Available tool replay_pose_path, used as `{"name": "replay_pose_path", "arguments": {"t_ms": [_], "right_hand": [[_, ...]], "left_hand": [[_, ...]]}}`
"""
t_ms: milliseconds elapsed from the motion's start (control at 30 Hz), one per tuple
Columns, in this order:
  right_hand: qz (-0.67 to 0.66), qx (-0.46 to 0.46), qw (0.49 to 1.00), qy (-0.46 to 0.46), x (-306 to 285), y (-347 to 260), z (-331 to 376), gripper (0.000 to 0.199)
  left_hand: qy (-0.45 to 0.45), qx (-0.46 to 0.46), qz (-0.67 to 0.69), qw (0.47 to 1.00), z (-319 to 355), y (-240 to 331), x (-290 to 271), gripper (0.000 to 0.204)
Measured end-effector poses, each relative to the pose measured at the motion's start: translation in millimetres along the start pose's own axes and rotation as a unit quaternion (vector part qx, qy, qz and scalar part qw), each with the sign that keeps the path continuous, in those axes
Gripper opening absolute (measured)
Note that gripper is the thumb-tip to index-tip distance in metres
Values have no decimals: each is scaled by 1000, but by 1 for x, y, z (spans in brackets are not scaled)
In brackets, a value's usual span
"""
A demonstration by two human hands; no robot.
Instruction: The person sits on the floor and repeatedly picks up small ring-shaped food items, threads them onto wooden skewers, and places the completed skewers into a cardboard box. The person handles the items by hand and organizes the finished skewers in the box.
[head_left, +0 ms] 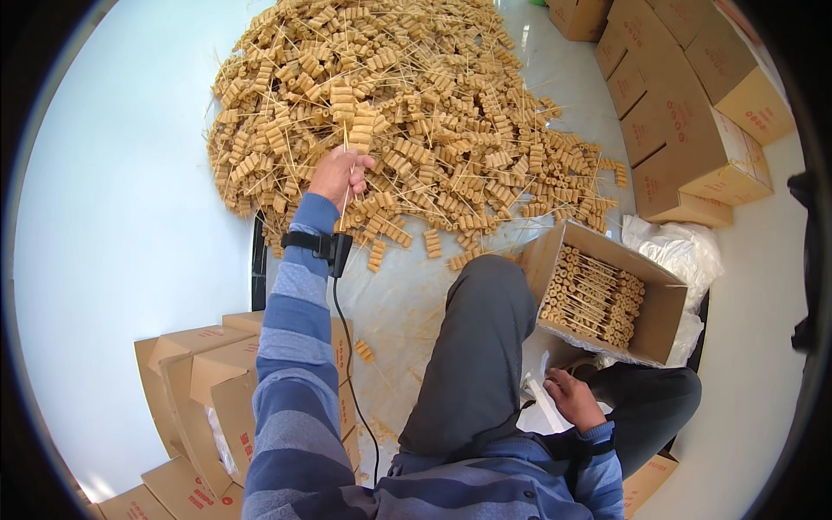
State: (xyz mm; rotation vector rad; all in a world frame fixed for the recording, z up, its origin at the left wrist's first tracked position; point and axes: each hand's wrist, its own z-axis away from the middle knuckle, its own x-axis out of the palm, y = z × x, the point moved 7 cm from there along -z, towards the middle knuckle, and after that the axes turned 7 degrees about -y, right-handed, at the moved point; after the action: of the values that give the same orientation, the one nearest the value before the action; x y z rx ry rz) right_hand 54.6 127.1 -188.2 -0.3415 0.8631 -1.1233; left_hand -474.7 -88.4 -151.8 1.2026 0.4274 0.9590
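Observation:
A big heap of tan ridged snack pieces threaded on thin sticks covers the floor ahead of me. My left hand reaches into its near edge and is closed around a skewer that stands upright, loaded with tan pieces. My right hand rests low by my right knee, fingers curled loosely, touching white plastic; I cannot make out anything gripped in it. An open cardboard box beside my right knee holds skewers laid in neat rows.
Closed brown cartons are stacked at the upper right. Flattened and open cartons lie at my lower left. A white plastic sheet bunches behind the open box. A wrist strap with a black cable hangs from my left arm.

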Motion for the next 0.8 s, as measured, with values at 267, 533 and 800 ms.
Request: {"name": "replay_pose_path", "arguments": {"t_ms": [267, 533, 800], "right_hand": [[-230, -145, 954, 124, -53, -106, 25, 28], [-516, -233, 820, -88, -51, -178, 12, 36], [-556, -233, 795, -73, -42, -155, 28, 32]], "left_hand": [[-196, 45, 107, 974, 137, 16, 170, 31], [-250, 21, 41, 967, 231, -30, 297, 49], [-218, 63, -87, 970, 254, -39, 317, 52]]}}
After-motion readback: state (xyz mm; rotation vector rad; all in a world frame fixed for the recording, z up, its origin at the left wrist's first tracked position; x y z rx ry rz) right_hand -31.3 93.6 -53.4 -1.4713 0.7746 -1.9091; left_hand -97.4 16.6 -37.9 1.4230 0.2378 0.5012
